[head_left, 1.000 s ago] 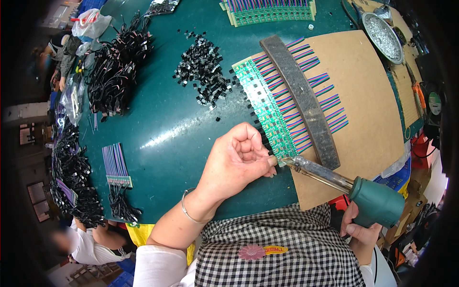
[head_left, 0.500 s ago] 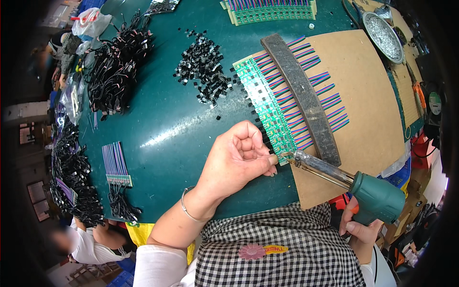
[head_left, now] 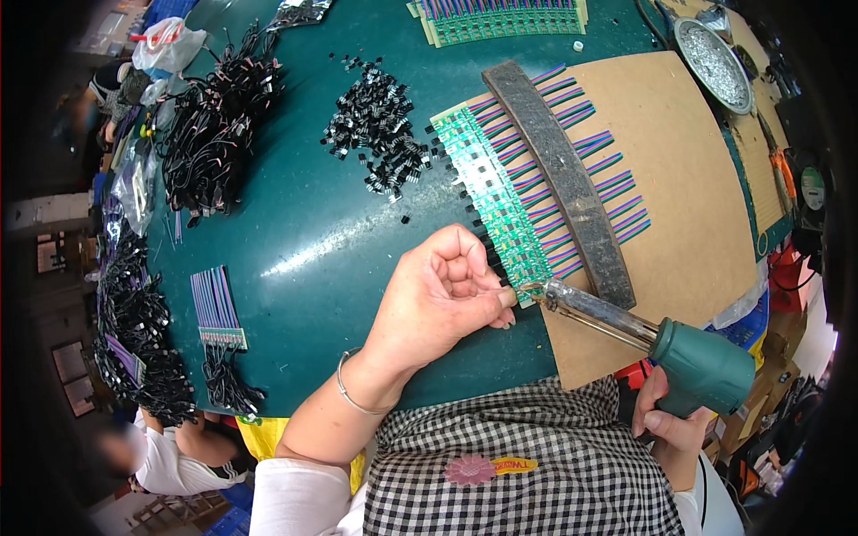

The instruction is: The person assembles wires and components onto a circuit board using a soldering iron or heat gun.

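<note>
Circuit-board strip (head_left: pixel 494 204) lies near the front edge of the tabletop (head_left: pixel 313 339), left hand (head_left: pixel 442 299) curled at its end, grip unclear; right hand (head_left: pixel 672 431) clasps the soldering iron (head_left: pixel 702 362). Apparently mid-soldering; next move calls for a steady tip.

The worktop (head_left: pixel 313 313) is deep green, and the row of circuit boards (head_left: pixel 494 201) a brighter green, speckled black and whitened by glare near its upper part. Its wires (head_left: pixel 594 143) run in stripes of blue, pinkish red and dark tones across a plain tan sheet (head_left: pixel 679 179), under a mottled grey-brown bar (head_left: pixel 567 192). The soldering iron (head_left: pixel 702 366) has a dark green handle and a silvery grey barrel. The small connectors (head_left: pixel 380 125) are black with silver pins; the heaped cables (head_left: pixel 210 134) are black with pinkish tips. The apron (head_left: pixel 509 509) shows black-and-white checks, a pink flower (head_left: pixel 469 471) and a yellow-orange patch (head_left: pixel 517 465). The sleeve (head_left: pixel 299 500) is white, the bracelet (head_left: pixel 343 384) silver.
</note>
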### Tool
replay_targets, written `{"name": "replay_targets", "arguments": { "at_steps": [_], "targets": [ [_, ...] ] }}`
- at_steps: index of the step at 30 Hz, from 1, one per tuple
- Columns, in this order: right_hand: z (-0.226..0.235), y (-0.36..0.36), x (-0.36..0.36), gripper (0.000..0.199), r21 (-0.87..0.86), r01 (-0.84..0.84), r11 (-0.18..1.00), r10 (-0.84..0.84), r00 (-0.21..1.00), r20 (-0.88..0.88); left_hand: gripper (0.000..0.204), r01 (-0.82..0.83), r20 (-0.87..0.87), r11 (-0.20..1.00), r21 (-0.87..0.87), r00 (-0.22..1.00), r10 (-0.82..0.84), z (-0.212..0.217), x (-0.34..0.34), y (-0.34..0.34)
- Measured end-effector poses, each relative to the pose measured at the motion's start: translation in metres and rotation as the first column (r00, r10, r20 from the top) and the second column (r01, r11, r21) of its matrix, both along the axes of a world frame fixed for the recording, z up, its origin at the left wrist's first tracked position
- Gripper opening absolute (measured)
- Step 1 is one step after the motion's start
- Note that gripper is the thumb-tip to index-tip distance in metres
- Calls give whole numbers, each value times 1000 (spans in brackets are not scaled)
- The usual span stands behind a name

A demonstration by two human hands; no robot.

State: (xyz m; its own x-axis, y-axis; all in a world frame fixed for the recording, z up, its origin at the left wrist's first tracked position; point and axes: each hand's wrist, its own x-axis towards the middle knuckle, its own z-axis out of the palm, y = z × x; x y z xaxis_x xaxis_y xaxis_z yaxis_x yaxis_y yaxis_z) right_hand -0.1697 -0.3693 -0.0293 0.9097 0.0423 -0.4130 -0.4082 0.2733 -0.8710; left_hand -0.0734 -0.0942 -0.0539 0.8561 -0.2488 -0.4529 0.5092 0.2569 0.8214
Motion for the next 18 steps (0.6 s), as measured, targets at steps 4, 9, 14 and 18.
{"name": "replay_targets", "arguments": {
  "at_steps": [4, 9, 14, 18],
  "targets": [
    [-3, -1, -2, 52, -6, -6, 1000, 6, 1000, 8, 25, -5, 19, 1000, 15, 1000, 5, -1, -1, 0],
    [-2, -2, -2, 49, 5, 14, 1000, -15, 998, 57, 27, 2, 19, 1000, 17, 1000, -3, -3, -1, 0],
    [5, -2, 0, 50, 51, 16, 999, -14, 1000, -26, 27, -2, 12, 1000, 28, 1000, 1, -1, -1, 0],
    [2, -3, -1, 50, 17, 17, 1000, -16, 999, -47, 27, -3, 10, 999, 41, 1000, 3, -1, -2, 0]
  ]
}}
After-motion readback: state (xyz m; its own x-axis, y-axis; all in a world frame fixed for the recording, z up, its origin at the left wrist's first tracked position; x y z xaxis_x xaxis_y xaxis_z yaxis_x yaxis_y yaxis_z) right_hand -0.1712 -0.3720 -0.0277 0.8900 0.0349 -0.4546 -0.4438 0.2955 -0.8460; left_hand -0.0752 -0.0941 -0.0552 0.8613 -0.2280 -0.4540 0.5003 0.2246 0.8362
